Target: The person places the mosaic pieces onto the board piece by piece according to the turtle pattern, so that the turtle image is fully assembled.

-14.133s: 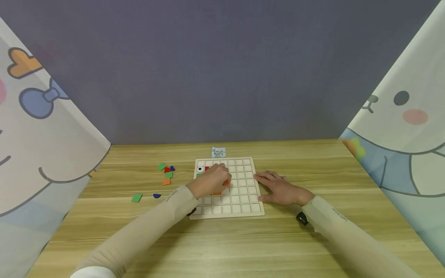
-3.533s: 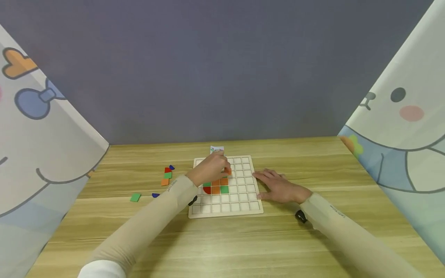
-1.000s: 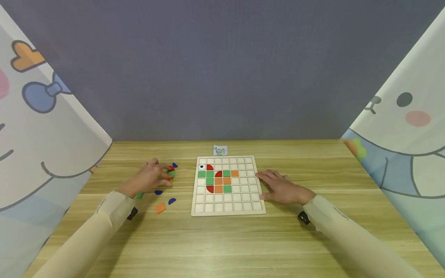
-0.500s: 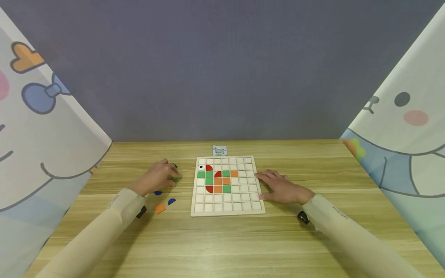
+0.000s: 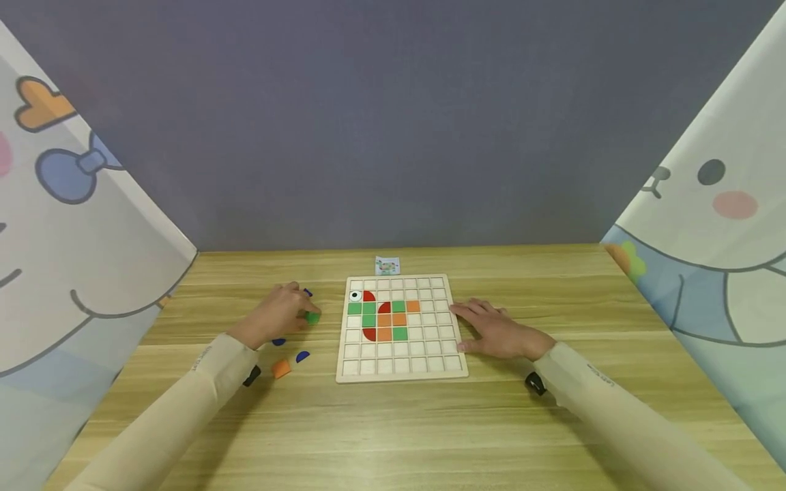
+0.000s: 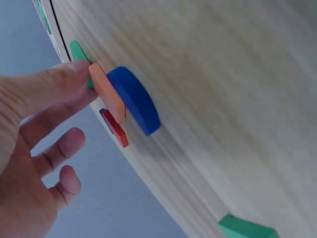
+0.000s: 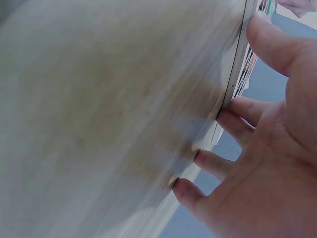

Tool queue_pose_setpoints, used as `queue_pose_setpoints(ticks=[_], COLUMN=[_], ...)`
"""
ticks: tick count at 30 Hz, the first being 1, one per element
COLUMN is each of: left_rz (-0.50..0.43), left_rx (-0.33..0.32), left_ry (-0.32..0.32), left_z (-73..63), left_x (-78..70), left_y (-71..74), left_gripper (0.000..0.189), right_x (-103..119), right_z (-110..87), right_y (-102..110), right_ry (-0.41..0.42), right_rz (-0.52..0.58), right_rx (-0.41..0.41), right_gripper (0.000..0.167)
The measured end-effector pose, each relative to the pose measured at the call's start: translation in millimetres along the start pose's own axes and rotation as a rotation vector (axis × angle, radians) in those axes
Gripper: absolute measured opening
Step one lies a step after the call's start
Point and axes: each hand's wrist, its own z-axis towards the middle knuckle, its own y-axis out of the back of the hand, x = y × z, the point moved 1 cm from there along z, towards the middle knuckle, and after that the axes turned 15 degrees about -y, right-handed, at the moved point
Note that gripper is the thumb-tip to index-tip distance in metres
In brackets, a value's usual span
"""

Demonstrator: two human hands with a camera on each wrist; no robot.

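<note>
The left hand (image 5: 276, 316) pinches a green tile (image 5: 312, 318) between thumb and forefinger, on the tabletop (image 5: 399, 429) just left of the gridded board (image 5: 430, 342); the tile shows only in part, since the fingers cover it in the head view, while the thumb and an orange piece (image 6: 106, 91) cover some of it in the left wrist view. That close view also shows a blue piece (image 6: 133, 99) just beside the orange one, a red piece (image 6: 115, 129) with a sliver of blue behind it, and another green piece (image 6: 247, 228) cut off by the bottom edge. From the head, the hand hides the red piece and that second green one; a blue piece (image 5: 308, 292) peeks out beyond the knuckles, and another (image 5: 279, 341) lies partly under the wrist. A blue half-round (image 5: 303, 356) and an orange tile (image 5: 281, 369) lie nearer the person. The right hand (image 5: 496, 334) is relaxed and spread, grasping nothing, thumb and forefinger touching the board's right edge. On the board, a white eye piece (image 5: 355, 295) and red, green and orange pieces sit in cells. The print on the card (image 5: 387, 266) beyond is too small to make out.
</note>
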Motion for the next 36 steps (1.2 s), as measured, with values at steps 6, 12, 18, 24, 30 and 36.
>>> queue_pose_setpoints(ticks=[6, 12, 18, 24, 30, 36], left_rz=[0.062, 0.033, 0.0, 0.067, 0.035, -0.01], left_rx=[-0.097, -0.174, -0.117, -0.044, 0.012, 0.066], left_ry=[-0.088, -0.206, -0.308, -0.339, -0.311, -0.248], left_z=[14.0, 51.6, 89.5, 120.2, 143.6, 152.6], left_x=[-14.0, -51.2, -82.2, -99.3, -107.1, -109.7], left_y=[7.3, 18.1, 12.4, 2.9, -5.3, -9.0], left_gripper=[0.026, 0.017, 0.012, 0.01, 0.009, 0.008], right_x=[-0.9, -2.0, 1.1, 0.3, -1.3, -0.5], right_z=[-0.6, -2.4, -2.9, -2.2, -1.3, -1.2], right_y=[0.1, 0.9, 2.6, 2.6, 2.2, 2.7], right_ry=[0.0, -0.002, 0.021, 0.009, -0.002, 0.009], right_rz=[-0.009, -0.004, 0.0, -0.001, 0.0, 0.008], right_rx=[-0.003, -0.011, -0.016, -0.01, -0.011, -0.012], right_gripper=[0.079, 0.079, 0.078, 0.078, 0.079, 0.079])
